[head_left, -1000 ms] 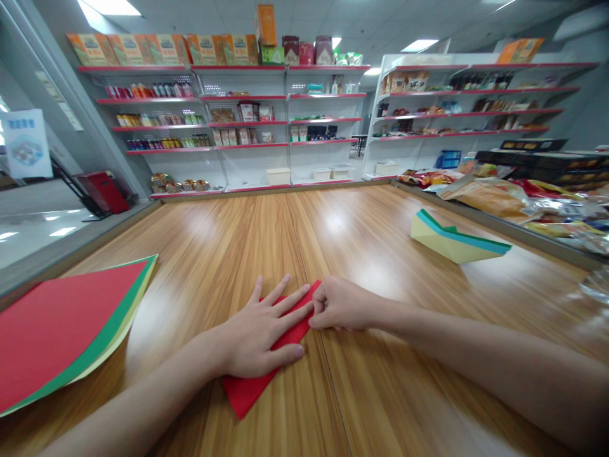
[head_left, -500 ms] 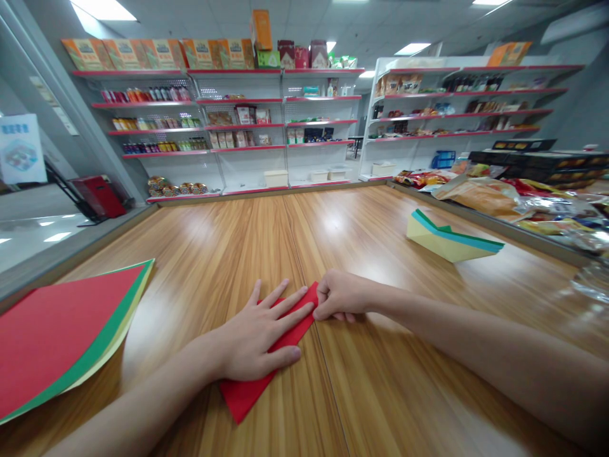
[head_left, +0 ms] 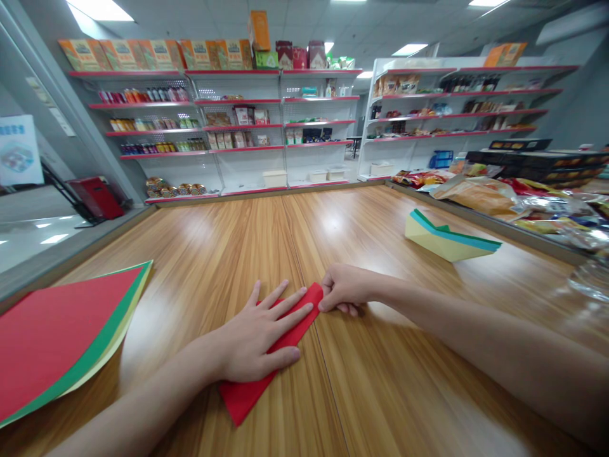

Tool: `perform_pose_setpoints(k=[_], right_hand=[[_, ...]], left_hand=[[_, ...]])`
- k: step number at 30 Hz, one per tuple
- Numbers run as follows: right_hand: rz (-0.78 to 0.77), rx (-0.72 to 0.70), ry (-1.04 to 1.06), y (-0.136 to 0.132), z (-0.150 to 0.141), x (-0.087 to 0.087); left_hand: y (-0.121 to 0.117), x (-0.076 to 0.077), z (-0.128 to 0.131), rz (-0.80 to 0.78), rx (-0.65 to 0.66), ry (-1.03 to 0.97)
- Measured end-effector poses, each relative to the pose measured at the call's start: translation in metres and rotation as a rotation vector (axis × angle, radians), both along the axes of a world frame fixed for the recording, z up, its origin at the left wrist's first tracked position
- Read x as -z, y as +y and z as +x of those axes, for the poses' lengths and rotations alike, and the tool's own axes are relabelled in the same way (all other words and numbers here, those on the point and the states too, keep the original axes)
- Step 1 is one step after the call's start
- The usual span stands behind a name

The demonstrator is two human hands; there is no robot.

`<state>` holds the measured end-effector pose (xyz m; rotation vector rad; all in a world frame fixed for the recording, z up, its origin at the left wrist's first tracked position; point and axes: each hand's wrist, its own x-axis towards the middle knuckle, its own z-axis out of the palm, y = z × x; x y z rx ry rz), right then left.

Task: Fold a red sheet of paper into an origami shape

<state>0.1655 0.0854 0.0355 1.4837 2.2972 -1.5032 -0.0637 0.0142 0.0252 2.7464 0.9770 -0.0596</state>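
Red folded paper (head_left: 288, 338) is on the glossy wood-grain tabletop (head_left: 228, 241), mostly under my left hand (head_left: 254, 333), far tip at my right hand (head_left: 346, 289). Paper's matte, long and angular, with straight edges. Left is palm-down on it, fingers spread wide; right is curled, thumb and fingers at the tip, can't tell if pinching or just pressing.

Here we go: one left hand (head_left: 259, 339), one right hand (head_left: 346, 289), and just one folded red paper (head_left: 247, 393)! One paper boat (head_left: 440, 243), one paper stack (head_left: 61, 330) flashing three colours, one table (head_left: 228, 235). Up top, five orange boxes (head_left: 160, 56) lined up, plus one upright carton (head_left: 259, 30)! Down low, four white bins (head_left: 275, 179), and there's one sign (head_left: 18, 152)!
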Motion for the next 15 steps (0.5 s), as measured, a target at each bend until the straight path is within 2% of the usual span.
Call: perform_pose_setpoints(k=[15], right_hand=[[-0.004, -0.005, -0.011, 0.018, 0.016, 0.005]], left_hand=[[0.0, 0.0, 0.0, 0.008, 0.003, 0.014]])
